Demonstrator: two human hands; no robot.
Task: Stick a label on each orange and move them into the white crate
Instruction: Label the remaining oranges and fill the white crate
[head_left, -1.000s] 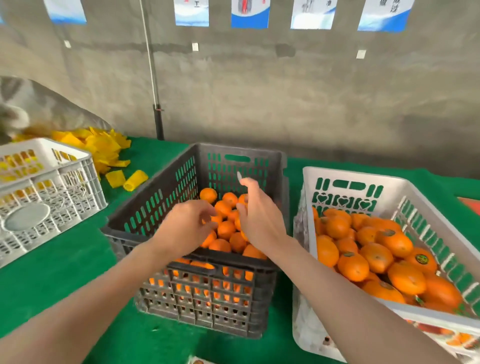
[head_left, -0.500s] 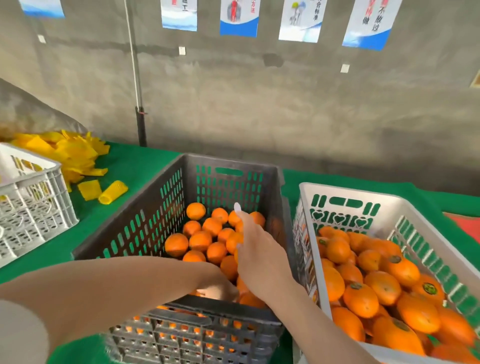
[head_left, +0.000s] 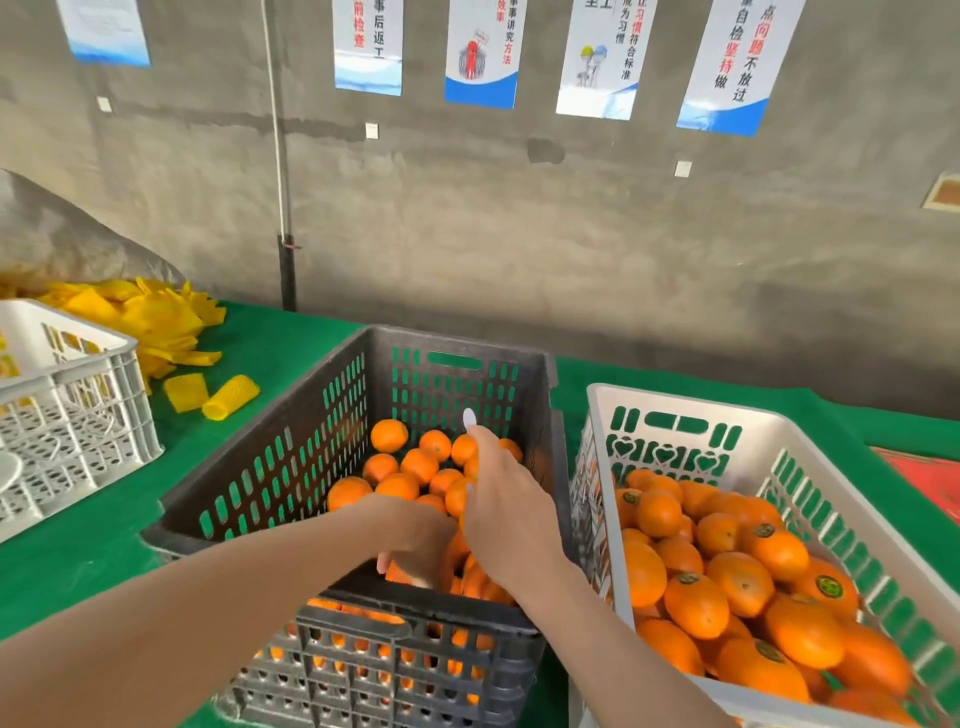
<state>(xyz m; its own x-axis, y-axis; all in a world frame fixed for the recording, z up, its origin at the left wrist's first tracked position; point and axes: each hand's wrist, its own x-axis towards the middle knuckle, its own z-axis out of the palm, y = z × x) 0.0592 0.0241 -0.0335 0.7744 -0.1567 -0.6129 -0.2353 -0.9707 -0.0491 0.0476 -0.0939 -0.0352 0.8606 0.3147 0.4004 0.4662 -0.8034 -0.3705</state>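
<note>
A dark grey crate (head_left: 249, 467) in the middle holds several unlabelled oranges (head_left: 388, 435). My left hand (head_left: 415, 540) is down inside it at the near wall, fingers curled over an orange (head_left: 399, 573) that is mostly hidden. My right hand (head_left: 504, 509) hovers over the same pile, with a small white label (head_left: 469, 417) stuck to its raised index fingertip. To the right stands the white crate (head_left: 691, 405), filled with oranges (head_left: 779, 551), some showing dark round stickers.
A green cloth (head_left: 78, 561) covers the table. A second white crate (head_left: 78, 395) stands at the left edge, with a heap of yellow foam nets (head_left: 140, 317) and one rolled net (head_left: 231, 397) behind it. A concrete wall runs close behind. A red item (head_left: 930, 478) lies far right.
My left hand went from above the dark crate's rim down into the oranges at its near wall. My right hand lowered slightly with the label. The view moved closer and rightward.
</note>
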